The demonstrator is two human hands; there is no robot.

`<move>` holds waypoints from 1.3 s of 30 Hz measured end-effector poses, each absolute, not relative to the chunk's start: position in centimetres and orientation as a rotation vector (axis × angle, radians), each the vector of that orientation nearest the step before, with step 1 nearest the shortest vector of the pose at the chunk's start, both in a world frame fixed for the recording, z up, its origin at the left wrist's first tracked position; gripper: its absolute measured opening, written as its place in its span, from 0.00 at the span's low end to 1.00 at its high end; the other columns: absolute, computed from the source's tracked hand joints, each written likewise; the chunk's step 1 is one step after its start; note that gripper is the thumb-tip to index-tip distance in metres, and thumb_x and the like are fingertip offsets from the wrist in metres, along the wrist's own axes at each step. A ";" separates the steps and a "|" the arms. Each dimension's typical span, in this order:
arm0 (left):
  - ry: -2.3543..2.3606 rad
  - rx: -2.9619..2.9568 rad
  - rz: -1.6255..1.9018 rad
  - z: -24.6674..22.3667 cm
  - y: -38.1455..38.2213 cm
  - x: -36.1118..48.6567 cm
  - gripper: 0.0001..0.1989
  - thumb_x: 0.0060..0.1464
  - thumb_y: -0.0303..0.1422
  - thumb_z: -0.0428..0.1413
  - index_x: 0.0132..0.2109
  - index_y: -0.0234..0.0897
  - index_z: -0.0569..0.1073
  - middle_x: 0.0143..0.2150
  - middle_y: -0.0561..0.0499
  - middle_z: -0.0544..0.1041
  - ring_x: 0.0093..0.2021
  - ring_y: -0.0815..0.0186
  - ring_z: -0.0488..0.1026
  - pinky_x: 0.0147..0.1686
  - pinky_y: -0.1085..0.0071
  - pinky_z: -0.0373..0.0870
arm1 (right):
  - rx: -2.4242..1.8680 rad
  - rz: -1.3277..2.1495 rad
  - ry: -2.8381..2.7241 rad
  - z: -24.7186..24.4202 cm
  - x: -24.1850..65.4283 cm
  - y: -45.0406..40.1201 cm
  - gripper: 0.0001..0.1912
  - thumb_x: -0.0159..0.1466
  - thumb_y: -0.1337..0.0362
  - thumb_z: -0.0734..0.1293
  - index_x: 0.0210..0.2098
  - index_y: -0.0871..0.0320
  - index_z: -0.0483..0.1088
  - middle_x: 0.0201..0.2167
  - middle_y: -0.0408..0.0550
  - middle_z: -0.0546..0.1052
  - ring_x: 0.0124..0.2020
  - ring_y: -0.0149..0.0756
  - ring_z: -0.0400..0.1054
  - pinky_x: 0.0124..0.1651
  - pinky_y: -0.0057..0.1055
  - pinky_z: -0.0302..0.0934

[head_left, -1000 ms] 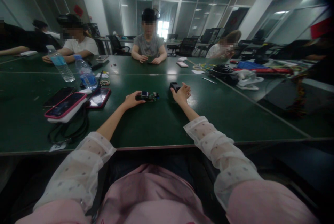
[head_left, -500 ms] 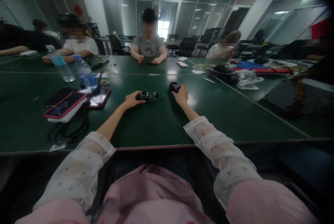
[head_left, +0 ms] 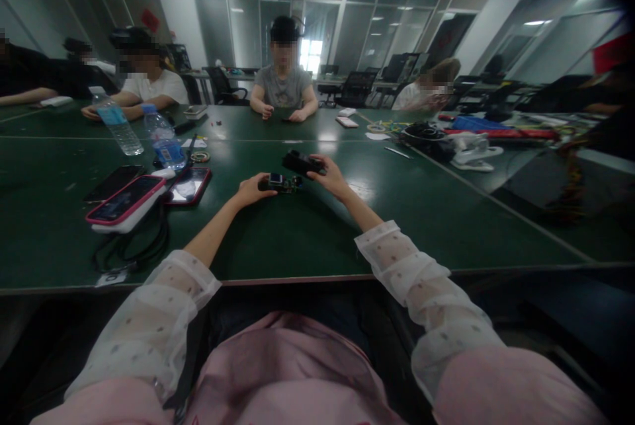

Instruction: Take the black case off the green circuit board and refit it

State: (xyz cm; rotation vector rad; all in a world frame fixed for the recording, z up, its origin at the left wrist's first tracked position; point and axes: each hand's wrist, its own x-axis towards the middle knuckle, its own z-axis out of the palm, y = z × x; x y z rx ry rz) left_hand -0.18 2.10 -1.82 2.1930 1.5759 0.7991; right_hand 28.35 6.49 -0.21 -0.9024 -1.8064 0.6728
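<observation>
My left hand (head_left: 252,191) is closed round the left end of a small circuit board (head_left: 285,184), which has a little square screen on top and parts at its right end. Thumb and fingers grip it low over the green table (head_left: 297,233). Between the fingers of my right hand (head_left: 328,177) is a black plastic casing (head_left: 299,162), held tilted just behind and above the board's right end. Whether casing and board touch, I cannot tell.
Left of my hands lie phones, one in a pink case (head_left: 126,200), a black cable (head_left: 143,246) and two water bottles (head_left: 163,137). A pen (head_left: 397,153) and a white clamp-like object (head_left: 476,153) lie to the right. Across the table sits a person (head_left: 284,81).
My right hand has lifted the black casing and carried it left, turning it, to just over the circuit board. My left hand and the board have stayed in place.
</observation>
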 end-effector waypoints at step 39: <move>1.589 2.246 0.772 -2.0 2.3 0.0 0.37 0.48 0.49 0.62 0.62 0.41 0.63 0.58 0.44 0.73 0.59 0.53 0.70 0.60 0.55 0.61 | -0.743 0.757 -2.162 -2.7 26.6 5.5 0.33 0.56 0.59 0.72 0.58 0.54 0.62 0.55 0.51 0.70 0.56 0.46 0.67 0.61 0.50 0.59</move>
